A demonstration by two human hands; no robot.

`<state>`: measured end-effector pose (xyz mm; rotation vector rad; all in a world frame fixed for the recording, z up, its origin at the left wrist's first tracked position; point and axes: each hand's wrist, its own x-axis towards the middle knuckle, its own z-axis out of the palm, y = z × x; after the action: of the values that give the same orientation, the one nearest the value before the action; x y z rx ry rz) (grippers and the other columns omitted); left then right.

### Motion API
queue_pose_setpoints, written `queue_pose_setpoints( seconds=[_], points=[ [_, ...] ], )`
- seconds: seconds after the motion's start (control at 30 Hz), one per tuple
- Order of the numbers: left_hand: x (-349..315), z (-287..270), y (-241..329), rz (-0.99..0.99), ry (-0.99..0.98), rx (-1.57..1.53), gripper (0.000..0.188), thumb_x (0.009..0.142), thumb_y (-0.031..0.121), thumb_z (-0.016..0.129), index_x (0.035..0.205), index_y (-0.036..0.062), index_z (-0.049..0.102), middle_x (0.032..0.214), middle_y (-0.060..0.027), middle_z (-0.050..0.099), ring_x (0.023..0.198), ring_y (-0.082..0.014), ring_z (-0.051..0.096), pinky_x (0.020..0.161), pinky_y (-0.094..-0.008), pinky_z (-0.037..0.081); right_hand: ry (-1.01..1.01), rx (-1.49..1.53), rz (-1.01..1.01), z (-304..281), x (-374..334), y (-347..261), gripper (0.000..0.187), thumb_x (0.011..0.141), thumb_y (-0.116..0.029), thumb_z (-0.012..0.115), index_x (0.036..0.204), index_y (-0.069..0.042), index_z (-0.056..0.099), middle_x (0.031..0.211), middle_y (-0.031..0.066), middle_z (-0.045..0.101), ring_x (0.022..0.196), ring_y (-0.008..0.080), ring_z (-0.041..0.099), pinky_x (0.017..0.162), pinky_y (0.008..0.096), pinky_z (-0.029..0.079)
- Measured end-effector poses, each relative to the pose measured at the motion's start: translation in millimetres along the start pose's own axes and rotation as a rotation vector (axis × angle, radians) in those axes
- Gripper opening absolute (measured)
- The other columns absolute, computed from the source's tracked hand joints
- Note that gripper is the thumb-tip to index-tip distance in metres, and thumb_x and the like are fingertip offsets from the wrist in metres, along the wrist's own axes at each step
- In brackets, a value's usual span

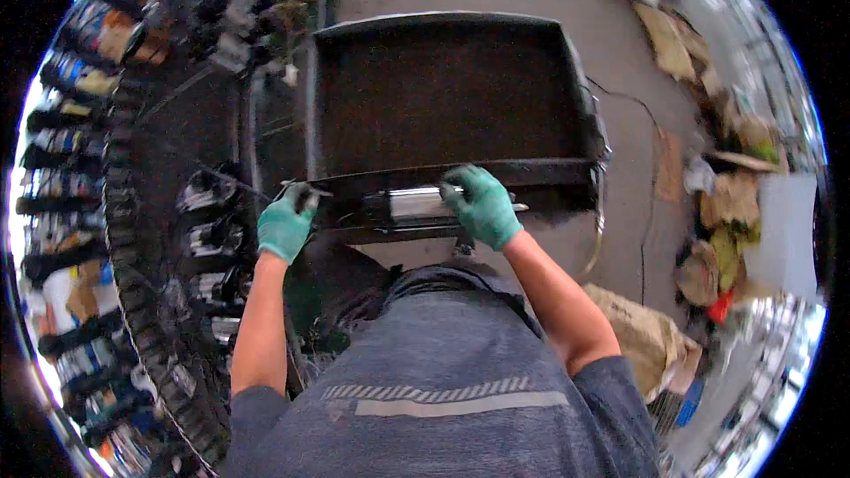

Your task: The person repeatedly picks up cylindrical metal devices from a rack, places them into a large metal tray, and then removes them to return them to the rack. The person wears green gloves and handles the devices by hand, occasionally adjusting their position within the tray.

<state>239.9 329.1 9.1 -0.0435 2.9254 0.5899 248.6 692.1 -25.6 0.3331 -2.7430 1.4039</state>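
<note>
A shiny metal cylinder [414, 204] with a dark left end lies crosswise on the dark front ledge [549, 199] of a large tray. My right hand [484, 211], in a green glove, has its fingers curled over the cylinder's right end. A pale tip pokes out past that hand; whether it belongs to the cylinder I cannot tell. To the left of the cylinder, apart from it, is my left hand [286, 226], also gloved in green. Its fingers are pinched around a small dark, thin thing that is too blurred to name.
Beyond the ledge stands the deep, dark tray [443, 19] with raised rims. Similar metal parts [212, 239] line the left side beside a dark chain-like belt [124, 239]. A cable [653, 168] crosses the floor on the right, near sacks [633, 327] and cardboard.
</note>
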Motion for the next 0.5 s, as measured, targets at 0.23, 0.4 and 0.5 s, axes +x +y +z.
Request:
queue_pose_setpoints(
  seconds=[0.23, 0.4, 0.5],
  points=[
    [-4, 12, 72, 0.187, -0.195, 0.116, 0.062, 0.078, 0.047, 0.080, 0.127, 0.0113, 0.066, 0.115, -0.0149, 0.072, 0.104, -0.0356, 0.068, 0.089, -0.0427, 0.054, -0.133, -0.310, 0.378, -89, -19, 94, 0.049, 0.095, -0.045, 0.063, 0.117, -0.002, 0.067, 0.115, 0.0209, 0.070, 0.099, 0.0396, 0.067, 0.087, 0.0444, 0.053],
    [9, 11, 88, 0.281, -0.266, 0.210, 0.076, 0.068, 0.048, 0.086, 0.134, 0.0151, 0.063, 0.115, -0.0166, 0.070, 0.107, -0.0368, 0.066, 0.092, -0.0448, 0.053, -0.624, -0.038, 0.617, -69, -52, 136, 0.043, 0.094, -0.045, 0.065, 0.111, -0.005, 0.068, 0.088, 0.0134, 0.069, 0.075, 0.0260, 0.066, 0.067, 0.0403, 0.054],
    [15, 19, 75, 0.319, -0.269, 0.263, 0.066, 0.071, 0.048, 0.083, 0.129, 0.0213, 0.065, 0.114, -0.0155, 0.067, 0.105, -0.0370, 0.066, 0.089, -0.0467, 0.053, -0.605, 0.166, 0.679, -56, -56, 137, 0.034, 0.097, -0.035, 0.066, 0.119, -0.009, 0.065, 0.080, 0.0061, 0.066, 0.066, 0.0165, 0.063, 0.058, 0.0347, 0.053]
  ],
)
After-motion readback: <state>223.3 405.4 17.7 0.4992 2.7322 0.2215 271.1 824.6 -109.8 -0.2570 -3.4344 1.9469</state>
